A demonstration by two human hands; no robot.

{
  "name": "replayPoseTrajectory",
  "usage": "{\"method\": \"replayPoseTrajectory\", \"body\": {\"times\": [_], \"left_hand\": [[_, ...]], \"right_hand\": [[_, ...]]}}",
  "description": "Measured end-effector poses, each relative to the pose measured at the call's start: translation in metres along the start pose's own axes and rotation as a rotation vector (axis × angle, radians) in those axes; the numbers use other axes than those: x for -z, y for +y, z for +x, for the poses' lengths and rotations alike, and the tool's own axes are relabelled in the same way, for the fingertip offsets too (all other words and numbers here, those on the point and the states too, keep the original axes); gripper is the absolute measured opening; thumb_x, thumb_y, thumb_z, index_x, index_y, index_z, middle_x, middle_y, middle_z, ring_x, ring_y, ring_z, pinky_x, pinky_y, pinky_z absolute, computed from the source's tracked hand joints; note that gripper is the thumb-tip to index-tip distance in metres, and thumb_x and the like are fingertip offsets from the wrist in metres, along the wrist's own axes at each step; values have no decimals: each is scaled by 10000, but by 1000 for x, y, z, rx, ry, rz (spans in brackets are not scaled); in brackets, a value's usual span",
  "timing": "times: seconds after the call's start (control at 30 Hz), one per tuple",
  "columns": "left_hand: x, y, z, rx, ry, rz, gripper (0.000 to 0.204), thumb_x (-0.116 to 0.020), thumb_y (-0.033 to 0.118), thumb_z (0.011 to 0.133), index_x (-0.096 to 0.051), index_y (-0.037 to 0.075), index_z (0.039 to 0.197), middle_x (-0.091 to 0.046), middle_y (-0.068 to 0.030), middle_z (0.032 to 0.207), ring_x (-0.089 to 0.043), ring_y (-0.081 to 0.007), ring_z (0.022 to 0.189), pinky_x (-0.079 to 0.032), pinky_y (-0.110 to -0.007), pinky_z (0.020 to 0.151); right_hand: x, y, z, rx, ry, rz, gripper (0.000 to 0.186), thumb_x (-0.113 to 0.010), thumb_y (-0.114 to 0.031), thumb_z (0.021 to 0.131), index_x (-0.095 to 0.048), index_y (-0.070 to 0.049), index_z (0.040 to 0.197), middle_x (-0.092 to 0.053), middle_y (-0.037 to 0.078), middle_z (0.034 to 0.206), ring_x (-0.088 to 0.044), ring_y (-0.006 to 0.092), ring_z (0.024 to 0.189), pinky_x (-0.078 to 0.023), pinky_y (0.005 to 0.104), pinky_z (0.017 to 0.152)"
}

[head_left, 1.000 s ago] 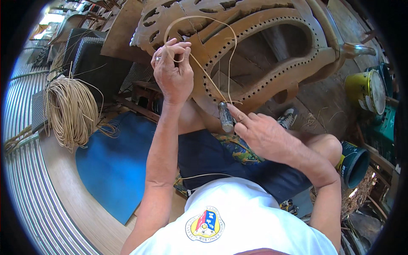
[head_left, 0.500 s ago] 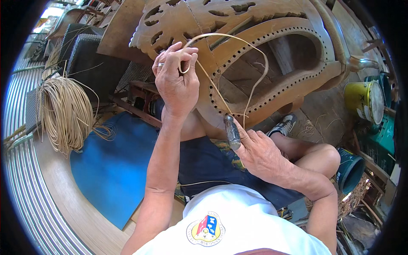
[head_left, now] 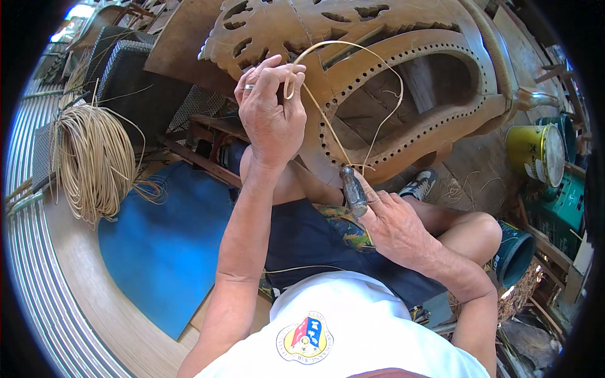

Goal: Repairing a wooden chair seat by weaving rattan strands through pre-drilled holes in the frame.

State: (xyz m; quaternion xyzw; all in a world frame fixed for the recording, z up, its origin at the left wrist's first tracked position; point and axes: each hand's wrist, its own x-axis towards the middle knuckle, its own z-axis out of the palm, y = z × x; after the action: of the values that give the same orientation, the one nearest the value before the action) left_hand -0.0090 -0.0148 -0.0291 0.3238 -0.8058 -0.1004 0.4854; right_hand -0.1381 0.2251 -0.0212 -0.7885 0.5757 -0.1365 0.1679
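Observation:
My left hand (head_left: 272,123) is raised over the near left part of a carved wooden chair frame (head_left: 409,154), fingers pinched around a thin cane strand (head_left: 390,65). The strand curls at my fingertips, arcs to the right in a wide loop and comes down to the near rim of the frame's opening, where a row of small holes runs along the edge. At that rim my right hand (head_left: 398,225) grips a tool with a dark, worn handle (head_left: 354,192). The tool's working end is hidden, so its kind does not show.
A big coil of cane (head_left: 97,164) hangs at the left, beside a blue sheet (head_left: 167,246). On the right stand a yellow can (head_left: 529,153) and a dark green bucket (head_left: 518,254). Cane scraps lie on the floor beyond my foot.
My left hand has shifted a little to the right with the strand, and the loop has changed shape slightly. My right hand and the tool sit slightly farther right in view.

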Motion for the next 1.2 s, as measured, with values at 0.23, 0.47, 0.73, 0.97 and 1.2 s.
{"method": "replayPoseTrajectory", "body": {"times": [0.23, 0.47, 0.73, 0.97, 1.2], "left_hand": [[-1, 0, 0, -3, 24, 3, 104, -721, 72, 885, -634, 128, 896, -748, 16, 934, -665, -218, 1094, -390, -402, 1029], [1, 0, 0, -22, -1, 30, 120, -715, 72, 906, -607, 125, 901, -771, 10, 957, -677, -192, 1104, -396, -370, 1033], [1, -1, 0, -23, -4, 11, 127, -718, 66, 901, -608, 130, 904, -770, 6, 959, -671, -198, 1121, -393, -378, 1038], [-1, -1, 0, -13, 16, -24, 144, -695, 15, 872, -597, 121, 876, -742, 40, 923, -656, -205, 1107, -385, -400, 1027], [0, -2, 0, -14, 13, -13, 134, -710, 41, 883, -602, 119, 885, -756, 30, 940, -662, -202, 1114, -389, -382, 1029]], "right_hand": [[2, -3, 7, 29, 40, -15, 310, -653, -68, 803, -542, -1, 1084, -451, 251, 1468, -603, 260, 898, -506, 388, 788], [40, 22, 11, 26, 0, 133, 221, -609, -45, 867, -517, -3, 1063, -541, 211, 1397, -658, 298, 962, -525, 405, 833], [43, 38, 38, -50, 7, 604, 145, -587, 25, 909, -464, 3, 983, -622, 192, 1315, -704, 296, 934, -586, 346, 775], [46, 51, 37, -55, 240, 900, 62, -473, -96, 1062, -466, -37, 1047, -679, 154, 1220, -668, 185, 740, -572, 314, 675], [47, 43, 49, -144, 18, 862, 85, -464, -125, 1069, -484, -44, 1054, -705, 165, 1148, -676, 199, 743, -566, 315, 676]]}}
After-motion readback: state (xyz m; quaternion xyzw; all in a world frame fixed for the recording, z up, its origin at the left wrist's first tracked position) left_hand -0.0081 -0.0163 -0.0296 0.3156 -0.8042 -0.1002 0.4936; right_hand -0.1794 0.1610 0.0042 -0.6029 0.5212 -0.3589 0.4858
